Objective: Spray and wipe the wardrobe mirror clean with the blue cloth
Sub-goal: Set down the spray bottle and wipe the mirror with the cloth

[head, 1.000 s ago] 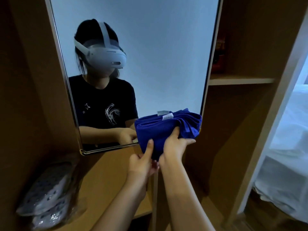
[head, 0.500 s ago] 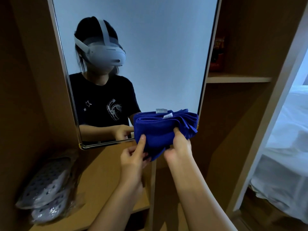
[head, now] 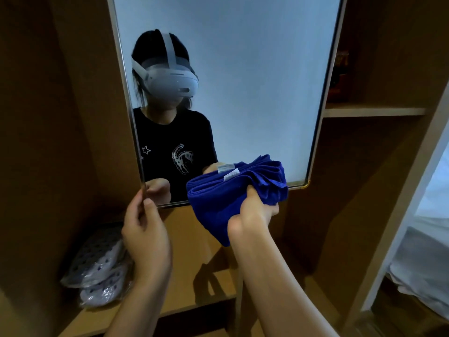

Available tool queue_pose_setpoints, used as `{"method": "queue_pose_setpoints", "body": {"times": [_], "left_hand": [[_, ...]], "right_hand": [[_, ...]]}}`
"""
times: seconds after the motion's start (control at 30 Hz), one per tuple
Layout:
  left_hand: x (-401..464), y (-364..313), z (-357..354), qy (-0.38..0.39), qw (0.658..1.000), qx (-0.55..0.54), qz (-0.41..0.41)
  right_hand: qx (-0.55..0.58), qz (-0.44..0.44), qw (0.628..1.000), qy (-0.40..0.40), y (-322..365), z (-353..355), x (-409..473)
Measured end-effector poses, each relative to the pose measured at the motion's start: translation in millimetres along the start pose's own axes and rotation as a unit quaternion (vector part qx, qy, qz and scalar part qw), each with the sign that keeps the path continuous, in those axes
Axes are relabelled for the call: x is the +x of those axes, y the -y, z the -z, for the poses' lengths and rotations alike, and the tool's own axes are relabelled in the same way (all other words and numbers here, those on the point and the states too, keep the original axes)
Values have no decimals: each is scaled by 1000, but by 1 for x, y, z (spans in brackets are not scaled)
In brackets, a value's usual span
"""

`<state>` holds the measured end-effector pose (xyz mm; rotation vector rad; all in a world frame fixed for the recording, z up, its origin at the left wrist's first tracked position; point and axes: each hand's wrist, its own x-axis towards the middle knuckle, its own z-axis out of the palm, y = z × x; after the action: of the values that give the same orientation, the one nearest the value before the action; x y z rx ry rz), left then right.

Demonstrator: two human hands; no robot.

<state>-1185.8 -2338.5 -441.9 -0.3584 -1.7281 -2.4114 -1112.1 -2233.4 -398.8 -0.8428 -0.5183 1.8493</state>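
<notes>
My right hand [head: 252, 212] grips the folded blue cloth [head: 233, 193] near the wardrobe mirror [head: 243, 81], left hand [head: 145, 229] pinching its corner; I judge wiping barely begun.

Overall light: dim and cool, the wooden wardrobe [head: 379, 181] interior sat in brown shadow.
Brightest area: the mirror [head: 255, 81] reflected a pale blue-white wall, evenly lit and without glare.
Light source: daylight came in from the right edge of the frame, where white bedding [head: 427, 215] was slightly overexposed.
Shadows: the upper left and lower left corners were nearly black; soft arm shadows fell on the lower shelf [head: 209, 283].
Distortion: wide-angle bending curved the mirror's edges and the wardrobe's uprights.
Sharpness: the centre was fairly crisp, the blue cloth [head: 218, 200] showed folds; the bagged items [head: 97, 268] at lower left were soft.
</notes>
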Motion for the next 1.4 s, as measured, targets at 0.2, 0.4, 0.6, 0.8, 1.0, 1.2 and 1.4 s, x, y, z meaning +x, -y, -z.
{"method": "queue_pose_setpoints", "body": {"times": [0.2, 0.4, 0.6, 0.8, 1.0, 1.2, 1.4], "left_hand": [[0, -4, 4, -2, 1000, 10, -11], [3, 0, 8, 17, 1000, 3, -10], [13, 3, 14, 15, 999, 32, -17], [12, 3, 8, 27, 995, 79, -59], [15, 6, -9, 44, 982, 128, -133], [23, 12, -17, 62, 968, 179, -167], [25, 14, -18, 39, 968, 173, -179]], "right_hand": [[-30, -11, 999, -24, -12, -14, -17], [-35, -113, 993, 10, -38, -30, -40], [31, -155, 982, 103, -70, -38, -64], [35, -140, 987, 77, -50, -29, -50], [-34, -156, 987, 17, -2, -17, -33], [-27, -185, 982, 9, 6, -19, -21], [-26, -186, 982, 17, 2, -20, -13]]}}
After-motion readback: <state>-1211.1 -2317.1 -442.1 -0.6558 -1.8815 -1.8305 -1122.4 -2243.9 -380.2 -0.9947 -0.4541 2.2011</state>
